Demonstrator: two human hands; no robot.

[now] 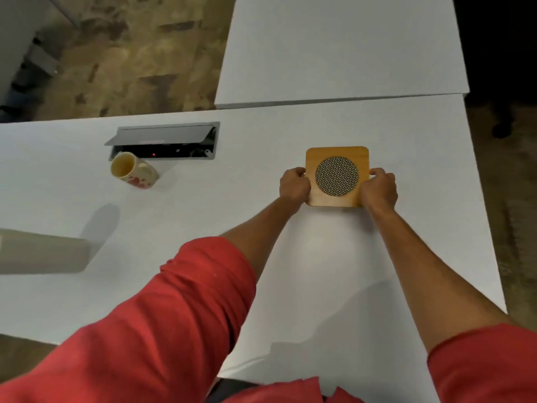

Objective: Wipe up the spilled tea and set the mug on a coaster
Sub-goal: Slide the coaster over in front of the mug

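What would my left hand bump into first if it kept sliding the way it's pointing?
Your left hand already grips the wooden coaster at its left edge; beyond that lies only bare white table, as far as visible.

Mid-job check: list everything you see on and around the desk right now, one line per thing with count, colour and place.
wooden square coaster with round metal mesh centre: one, tan and grey, flat on the near desk, right of centre
ceramic mug with red flower pattern: one, cream and red, lying on its side beside the cable box
recessed cable box with hinged lid: one, grey, lid raised, set into the near desk
white desk: two, white, near one and a second butted behind it
pale cylinder: one, off-white, left edge; what it is, cannot tell
left hand: one, grips the coaster's left edge
right hand: one, grips the coaster's right edge
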